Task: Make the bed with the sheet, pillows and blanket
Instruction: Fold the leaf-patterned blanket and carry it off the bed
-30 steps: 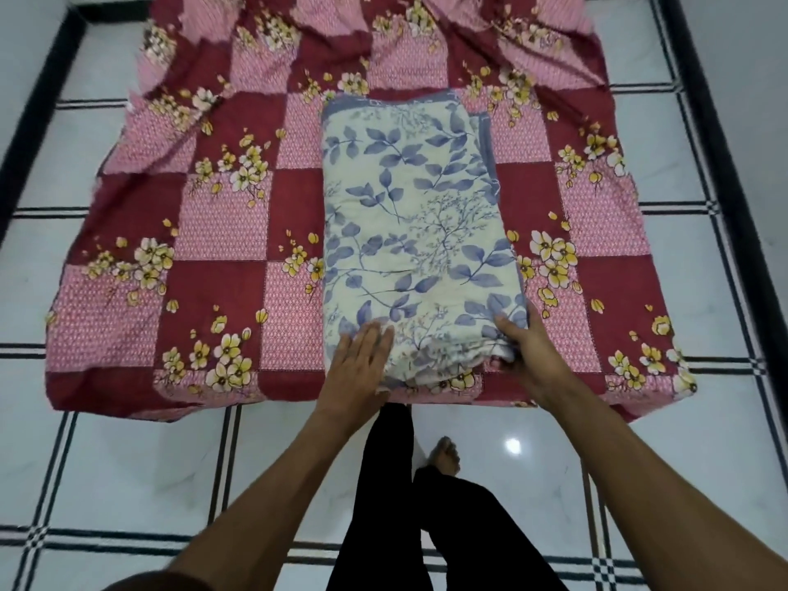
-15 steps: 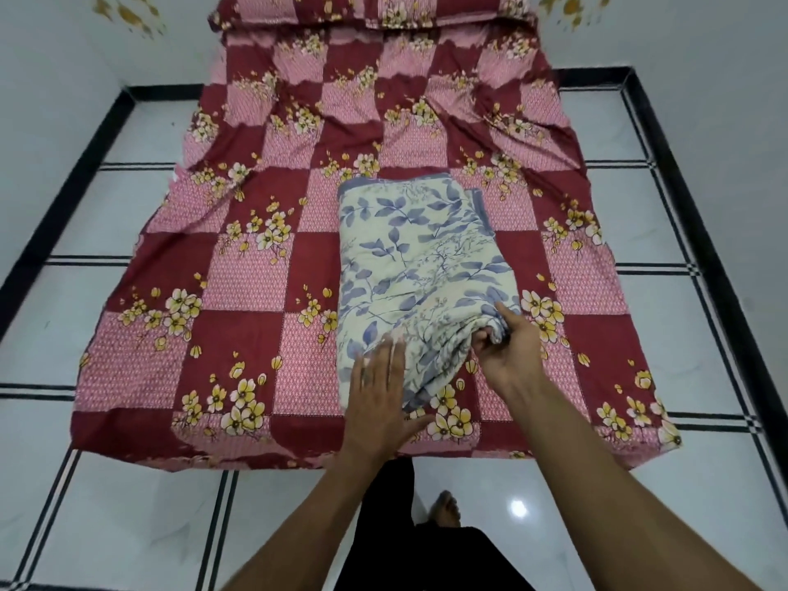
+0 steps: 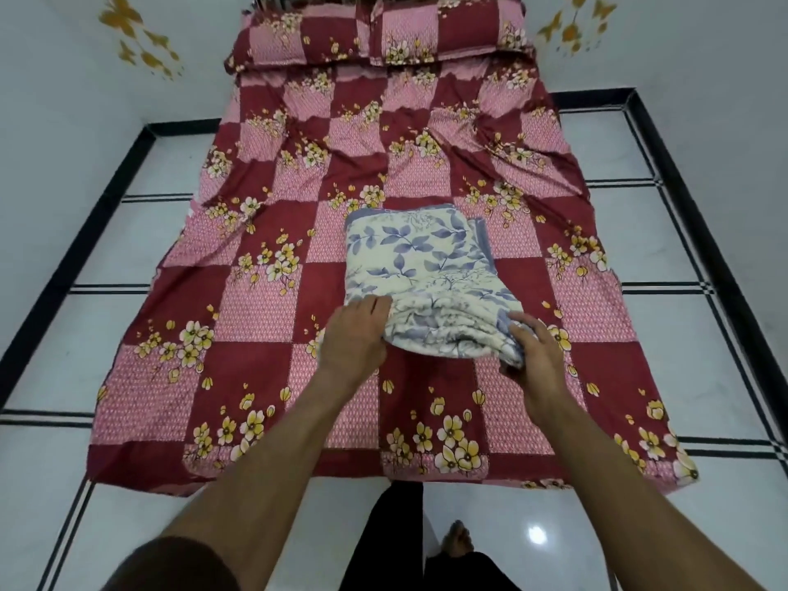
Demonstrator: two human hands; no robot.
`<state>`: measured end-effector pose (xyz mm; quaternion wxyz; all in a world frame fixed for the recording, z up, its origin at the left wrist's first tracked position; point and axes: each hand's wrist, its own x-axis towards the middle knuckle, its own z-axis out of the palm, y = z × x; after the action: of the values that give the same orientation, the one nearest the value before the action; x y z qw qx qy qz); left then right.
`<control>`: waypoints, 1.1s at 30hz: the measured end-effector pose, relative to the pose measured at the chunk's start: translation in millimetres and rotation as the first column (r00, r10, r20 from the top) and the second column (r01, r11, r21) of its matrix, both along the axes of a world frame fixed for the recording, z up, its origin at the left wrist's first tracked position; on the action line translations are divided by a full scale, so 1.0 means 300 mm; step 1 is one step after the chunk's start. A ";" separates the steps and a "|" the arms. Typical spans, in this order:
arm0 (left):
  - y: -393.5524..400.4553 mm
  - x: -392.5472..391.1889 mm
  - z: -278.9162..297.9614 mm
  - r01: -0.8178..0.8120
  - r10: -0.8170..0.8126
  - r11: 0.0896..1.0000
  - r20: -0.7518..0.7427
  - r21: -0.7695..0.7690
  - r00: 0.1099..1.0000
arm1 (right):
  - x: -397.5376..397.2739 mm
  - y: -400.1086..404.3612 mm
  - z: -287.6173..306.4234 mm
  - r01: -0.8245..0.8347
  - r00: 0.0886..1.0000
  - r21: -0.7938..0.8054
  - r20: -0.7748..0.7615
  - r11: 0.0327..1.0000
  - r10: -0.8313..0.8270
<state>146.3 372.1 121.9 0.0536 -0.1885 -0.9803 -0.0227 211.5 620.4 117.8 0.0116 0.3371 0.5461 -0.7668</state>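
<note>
A red and pink checked sheet [image 3: 264, 300] with yellow flowers covers the low bed. Two matching pillows [image 3: 375, 36] lie side by side at the head, against the far wall. A folded cream blanket [image 3: 418, 262] with blue leaves sits in the middle of the sheet, its near end folded over into a thick roll. My left hand [image 3: 354, 339] grips the near left edge of that fold, its fingertips tucked under the fabric. My right hand [image 3: 533, 347] holds the near right corner of the blanket, thumb on top.
White marble floor [image 3: 85, 258] with black inlay lines surrounds the bed on three sides. White walls with gold butterfly decals [image 3: 140, 40] stand behind it. My legs and one bare foot [image 3: 458, 543] are at the foot of the bed.
The near end of the blanket has been folded away from me, making it shorter. Both hands moved up the bed with it. The view has tilted up, bringing the pillows into sight.
</note>
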 end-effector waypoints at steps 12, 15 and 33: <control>0.136 -0.819 0.171 0.071 -0.042 0.940 0.092 -0.334 0.995 | -0.734 0.038 0.017 0.162 0.984 0.066 -0.081 0.985 -0.156; 0.165 -0.947 0.137 0.073 -0.035 0.933 0.114 -0.354 0.993 | -0.870 0.032 0.016 0.170 0.983 0.172 -0.092 0.970 -0.156; 0.064 -1.362 -0.849 -0.090 0.104 0.978 -0.067 0.187 0.992 | -1.135 -0.105 -0.815 -0.332 0.863 0.943 0.313 -0.022 0.397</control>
<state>-262.4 391.4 -132.7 0.1095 -0.1353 -0.9793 -0.1030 -129.0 589.0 -126.6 -0.0298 0.0823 0.9802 -0.1777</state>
